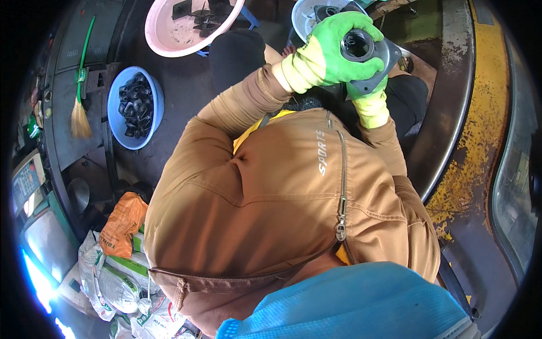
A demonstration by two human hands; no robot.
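A black part with a round hollow collar and a flat flange plate (386, 59) with corner holes is held up in front of me. My left hand (344, 50), in a green and yellow glove, is closed round the collar, its fingers and thumb curled about the ring. Below it, my right hand (368, 94), gloved alike, holds the part from behind at the plate's lower corner. The plate hides most of that hand's fingers. Just behind my left hand stands a pale blue mesh basket (302, 20) with similar dark parts in it.
A pink basin (161, 42) with dark pieces stands at the far left-centre. Left of me, a blue basin (114, 121) holds many small black pieces. A broom (82, 113) leans beyond it. Filled sacks (121, 282) lie at lower left; a rusty yellow machine frame (471, 135) rises at right.
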